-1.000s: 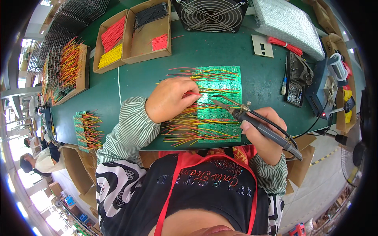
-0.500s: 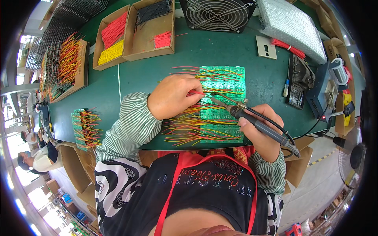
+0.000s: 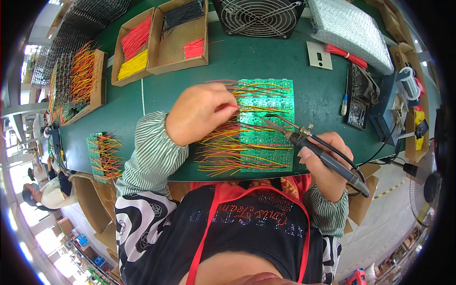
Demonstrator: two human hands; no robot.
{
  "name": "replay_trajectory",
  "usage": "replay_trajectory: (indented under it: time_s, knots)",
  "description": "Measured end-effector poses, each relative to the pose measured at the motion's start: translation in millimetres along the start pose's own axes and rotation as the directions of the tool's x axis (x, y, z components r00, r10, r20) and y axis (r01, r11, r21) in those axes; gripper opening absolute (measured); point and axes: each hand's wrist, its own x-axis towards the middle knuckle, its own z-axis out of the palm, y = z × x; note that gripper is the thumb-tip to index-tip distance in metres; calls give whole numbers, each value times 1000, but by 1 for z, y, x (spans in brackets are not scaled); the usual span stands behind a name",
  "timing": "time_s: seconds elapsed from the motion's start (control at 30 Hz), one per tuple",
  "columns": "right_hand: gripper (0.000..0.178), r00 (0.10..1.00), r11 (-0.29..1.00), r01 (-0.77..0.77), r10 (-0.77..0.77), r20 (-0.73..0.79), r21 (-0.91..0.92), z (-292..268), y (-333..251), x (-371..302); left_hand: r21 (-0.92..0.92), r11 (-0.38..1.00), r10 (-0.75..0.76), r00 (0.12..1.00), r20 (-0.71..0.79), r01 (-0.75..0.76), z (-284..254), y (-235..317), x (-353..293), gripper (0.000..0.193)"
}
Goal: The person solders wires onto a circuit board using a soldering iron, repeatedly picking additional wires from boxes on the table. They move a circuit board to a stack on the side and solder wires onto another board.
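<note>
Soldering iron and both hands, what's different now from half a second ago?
The left hand has drawn slightly left, to the edge of the green circuit-board panel. The right hand has shifted right with the soldering iron, so the hands are farther apart. Whether the left hand let anything go can't be made out. The right hand still grips the iron; the panel stayed in place.
</note>
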Motion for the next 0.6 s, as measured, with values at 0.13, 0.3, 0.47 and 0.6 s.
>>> replay_trajectory:
  time_s: [0.13,0.3,0.47,0.6]
  knots:
    - [17,1000,999,-27,28,-5,17,-3,-1,-2,0,997,72,996,-54,-72,5,12,3,8]
    - [17,996,994,-82,83,-20,69,-4,2,-3,-38,998,48,999,16,-48,24,12,12,12]
    - [17,998,996,-65,66,-24,59,-1,4,-1,-5,998,56,998,37,-56,26,12,15,12]
    - [18,998,996,-59,60,-13,60,1,6,2,7,999,44,998,55,-44,27,11,16,12]
